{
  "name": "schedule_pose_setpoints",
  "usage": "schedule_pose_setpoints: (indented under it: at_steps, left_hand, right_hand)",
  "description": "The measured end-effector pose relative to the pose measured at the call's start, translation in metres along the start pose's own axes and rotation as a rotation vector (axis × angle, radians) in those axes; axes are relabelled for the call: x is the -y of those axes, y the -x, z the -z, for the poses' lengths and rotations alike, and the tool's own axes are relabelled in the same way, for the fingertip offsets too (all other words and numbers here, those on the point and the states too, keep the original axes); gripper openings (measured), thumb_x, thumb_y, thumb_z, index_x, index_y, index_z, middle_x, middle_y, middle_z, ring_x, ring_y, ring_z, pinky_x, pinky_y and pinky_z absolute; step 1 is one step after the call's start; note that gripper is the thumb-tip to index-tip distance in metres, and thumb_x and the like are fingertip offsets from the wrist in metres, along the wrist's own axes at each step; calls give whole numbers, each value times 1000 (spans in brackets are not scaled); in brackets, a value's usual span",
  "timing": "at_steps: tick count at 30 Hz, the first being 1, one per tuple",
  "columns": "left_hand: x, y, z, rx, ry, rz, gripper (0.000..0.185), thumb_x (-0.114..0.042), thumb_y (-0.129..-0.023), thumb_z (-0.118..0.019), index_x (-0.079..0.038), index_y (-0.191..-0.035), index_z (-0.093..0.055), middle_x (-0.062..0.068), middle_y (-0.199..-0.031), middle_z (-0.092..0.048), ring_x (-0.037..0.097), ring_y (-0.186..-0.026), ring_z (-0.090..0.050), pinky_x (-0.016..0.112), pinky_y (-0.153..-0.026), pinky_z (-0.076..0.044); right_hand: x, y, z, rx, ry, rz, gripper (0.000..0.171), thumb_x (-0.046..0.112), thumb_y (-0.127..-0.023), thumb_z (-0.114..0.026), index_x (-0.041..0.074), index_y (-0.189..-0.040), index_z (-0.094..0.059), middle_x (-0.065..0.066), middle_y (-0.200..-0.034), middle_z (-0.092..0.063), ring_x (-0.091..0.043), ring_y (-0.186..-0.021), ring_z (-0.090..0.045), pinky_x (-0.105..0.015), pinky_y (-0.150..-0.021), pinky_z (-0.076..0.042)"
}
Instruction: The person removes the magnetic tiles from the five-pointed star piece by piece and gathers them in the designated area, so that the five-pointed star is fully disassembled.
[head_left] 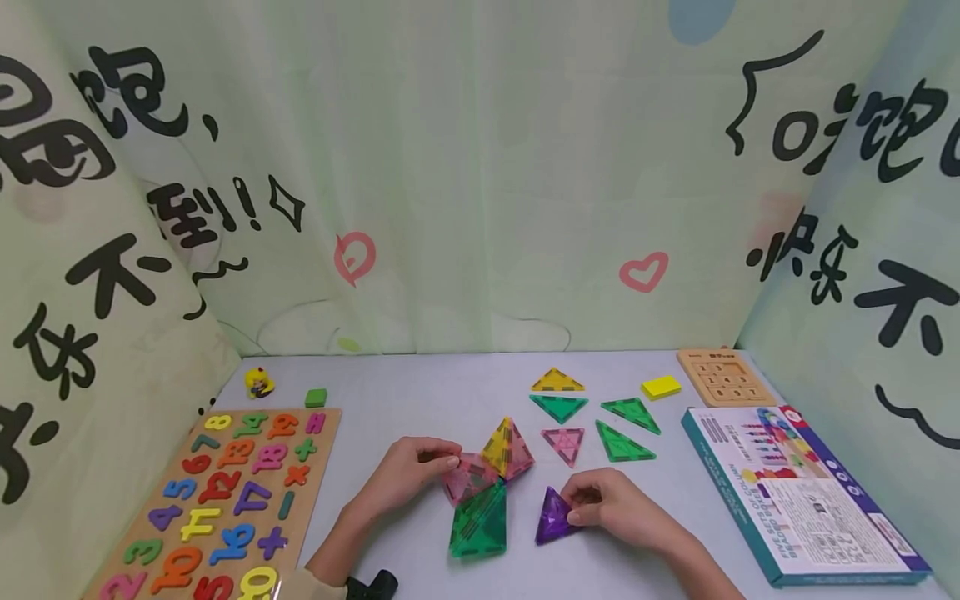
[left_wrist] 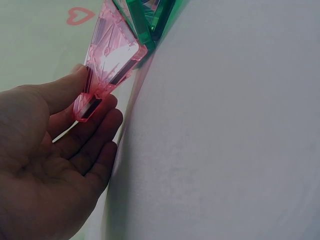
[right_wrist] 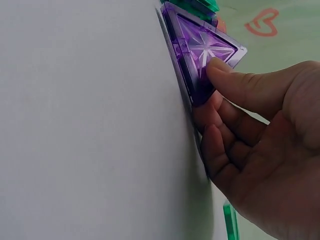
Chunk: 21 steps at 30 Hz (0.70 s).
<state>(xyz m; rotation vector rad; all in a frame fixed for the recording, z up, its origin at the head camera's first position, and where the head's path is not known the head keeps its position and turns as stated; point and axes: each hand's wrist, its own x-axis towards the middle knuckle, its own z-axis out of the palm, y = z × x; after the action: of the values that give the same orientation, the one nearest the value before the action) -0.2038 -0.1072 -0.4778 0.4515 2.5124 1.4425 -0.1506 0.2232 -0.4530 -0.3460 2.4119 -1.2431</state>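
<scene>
Near the worktop's front edge, the left hand pinches a pink tile that leans against a green tile and a yellow tile. The right hand grips a purple tile, its fingers partly hidden behind it. The number board at the left front corner is cut off.

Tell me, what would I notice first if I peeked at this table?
Probably the two hands in the middle of the white table: the left hand pinches a pink triangle tile joined to yellow and green ones, and the right hand grips a purple triangle tile. Next, the number puzzle board with bright numbers lies at the left, and a game box at the right.
</scene>
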Motion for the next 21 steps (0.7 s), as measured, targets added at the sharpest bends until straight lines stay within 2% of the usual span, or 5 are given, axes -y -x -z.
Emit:
schedule_pose_setpoints:
  at_steps: [7, 15, 21]
  left_hand:
    - [1, -1, 0, -1, 0, 8, 32, -41, -92, -69, -18, -113, -75, 0, -114, -74, 14, -103, -63, 31, -86, -55]
    - [1, 1, 0, -3, 0, 19, 31, -41, -92, -69, -19, -114, -75, -1, -114, -74, 14, -104, -63, 31, -88, -55]
    - [0, 0, 0, 1, 10, 16, 31, -40, -92, -69, -19, -113, -75, 0, -115, -74, 16, -106, -63, 35, -90, -55]
  right_hand:
    - [-13, 9, 20, -73, 52, -89, 11, 10, -88, -70, 8, -99, -71, -3, -83, -62, -19, -81, -53, -25, -67, -44]
    - [-22, 12, 35, -225, 134, -229, 25, 10, -89, -70, 5, -113, -72, -1, -97, -70, -15, -86, -57, -30, -76, -49]
    - [-22, 10, 38, -294, 168, -237, 21, 7, -88, -70, 6, -109, -72, -1, -91, -68, -15, -82, -57, -30, -74, -49]
